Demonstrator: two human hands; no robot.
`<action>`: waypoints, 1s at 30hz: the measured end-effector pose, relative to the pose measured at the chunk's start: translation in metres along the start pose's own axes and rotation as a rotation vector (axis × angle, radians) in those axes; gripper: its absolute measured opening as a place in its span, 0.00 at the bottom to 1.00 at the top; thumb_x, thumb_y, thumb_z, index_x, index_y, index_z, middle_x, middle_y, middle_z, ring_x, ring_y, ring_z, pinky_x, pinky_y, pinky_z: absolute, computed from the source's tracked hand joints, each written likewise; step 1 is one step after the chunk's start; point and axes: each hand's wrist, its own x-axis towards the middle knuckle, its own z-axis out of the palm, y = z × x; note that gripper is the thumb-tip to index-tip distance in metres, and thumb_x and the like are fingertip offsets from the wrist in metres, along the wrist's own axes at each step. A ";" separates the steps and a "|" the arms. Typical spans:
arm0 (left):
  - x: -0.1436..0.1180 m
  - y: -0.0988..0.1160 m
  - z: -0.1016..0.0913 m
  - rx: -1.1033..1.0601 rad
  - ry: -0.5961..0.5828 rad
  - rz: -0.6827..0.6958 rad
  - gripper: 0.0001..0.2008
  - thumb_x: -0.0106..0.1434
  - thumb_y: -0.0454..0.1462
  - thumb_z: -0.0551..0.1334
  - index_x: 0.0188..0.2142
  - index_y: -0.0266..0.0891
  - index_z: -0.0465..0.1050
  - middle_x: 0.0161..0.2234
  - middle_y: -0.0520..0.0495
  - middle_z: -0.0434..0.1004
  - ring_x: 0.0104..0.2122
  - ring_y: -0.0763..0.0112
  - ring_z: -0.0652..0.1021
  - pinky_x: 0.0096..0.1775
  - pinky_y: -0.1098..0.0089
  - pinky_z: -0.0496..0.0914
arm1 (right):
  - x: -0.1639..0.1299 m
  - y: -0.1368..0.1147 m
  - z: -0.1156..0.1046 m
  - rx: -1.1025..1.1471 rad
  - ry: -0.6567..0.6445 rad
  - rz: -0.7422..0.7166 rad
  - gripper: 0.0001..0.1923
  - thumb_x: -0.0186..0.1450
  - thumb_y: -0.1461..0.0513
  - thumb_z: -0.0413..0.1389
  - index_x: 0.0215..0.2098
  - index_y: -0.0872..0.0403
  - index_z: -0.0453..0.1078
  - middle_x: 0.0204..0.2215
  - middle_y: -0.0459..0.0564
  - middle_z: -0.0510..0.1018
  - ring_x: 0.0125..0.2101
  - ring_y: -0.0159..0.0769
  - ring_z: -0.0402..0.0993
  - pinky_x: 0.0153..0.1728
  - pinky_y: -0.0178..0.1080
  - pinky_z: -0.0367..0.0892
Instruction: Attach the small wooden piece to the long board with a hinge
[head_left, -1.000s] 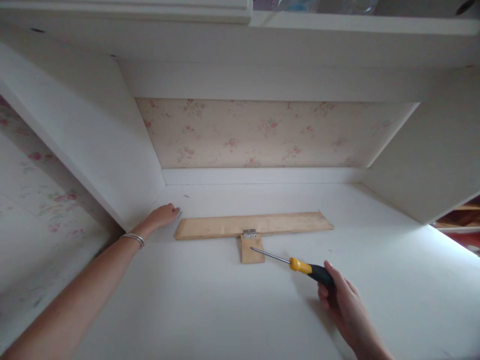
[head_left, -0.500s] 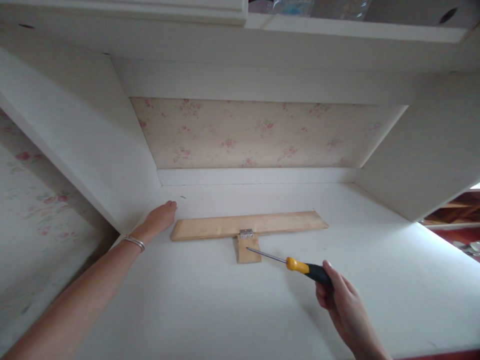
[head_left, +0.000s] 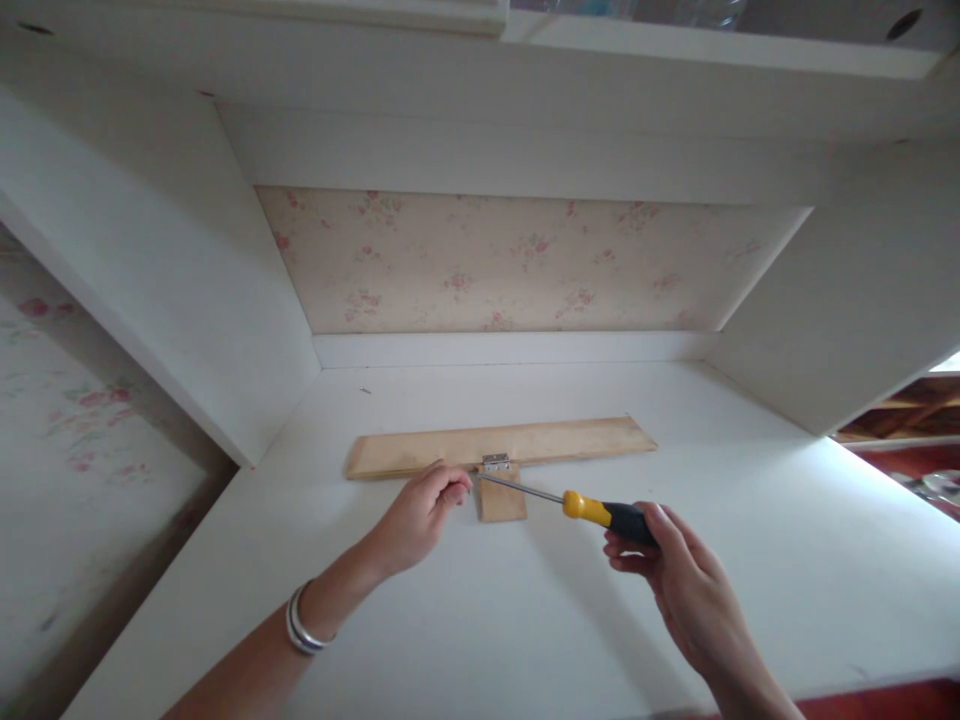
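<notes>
My right hand is closed round the black and yellow handle of a screwdriver, whose shaft points left. My left hand has its fingers pinched together just beside the screwdriver's tip; anything between them is too small to make out. Behind the fingers lies a long wooden strip with angled ends. A small metal hinge sits at its front edge, joining it to a short wooden piece. The screwdriver's shaft crosses above this short piece.
A small screw-like piece lies at the back left of the white surface. White side panels stand left and right. A white shelf hangs overhead, and flowered wallpaper covers the back.
My left hand has moved right and nearer, from the back left corner to the screwdriver's tip. The screwdriver has shifted slightly left and up.
</notes>
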 end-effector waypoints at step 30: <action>-0.003 -0.011 0.026 -0.594 0.066 -0.337 0.15 0.60 0.46 0.60 0.37 0.36 0.70 0.29 0.49 0.74 0.33 0.70 0.74 0.41 0.68 0.68 | -0.001 0.003 -0.010 -0.350 -0.024 -0.166 0.22 0.62 0.47 0.52 0.43 0.55 0.63 0.31 0.52 0.77 0.29 0.40 0.76 0.34 0.42 0.73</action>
